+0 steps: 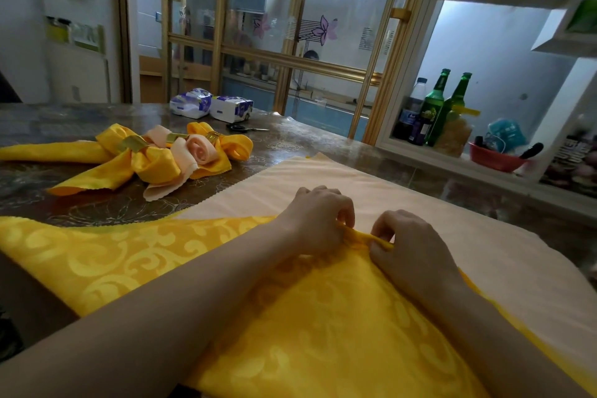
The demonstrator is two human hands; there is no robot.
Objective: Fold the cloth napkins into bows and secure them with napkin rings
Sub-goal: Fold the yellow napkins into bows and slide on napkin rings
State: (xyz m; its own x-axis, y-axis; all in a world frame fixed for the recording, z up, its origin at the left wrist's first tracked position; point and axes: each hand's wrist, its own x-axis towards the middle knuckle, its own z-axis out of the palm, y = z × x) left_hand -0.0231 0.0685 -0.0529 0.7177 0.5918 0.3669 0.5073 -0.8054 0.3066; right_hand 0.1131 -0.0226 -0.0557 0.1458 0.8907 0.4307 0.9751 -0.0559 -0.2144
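Note:
A yellow patterned napkin [129,255] lies spread over a pale peach napkin [420,200] on the table in front of me. My left hand [318,218] and my right hand [408,245] sit side by side at the yellow napkin's far edge. Both pinch a narrow rolled strip of that edge between fingers and thumb. At the back left lie finished yellow and peach bows [155,158], each held by a gold napkin ring [132,143].
Two tissue packs [211,107] and black scissors [245,128] lie at the table's far side. To the right a white shelf [458,155] holds green bottles [434,107], a dark bottle and a red bowl [496,158]. Glass doors stand behind the table.

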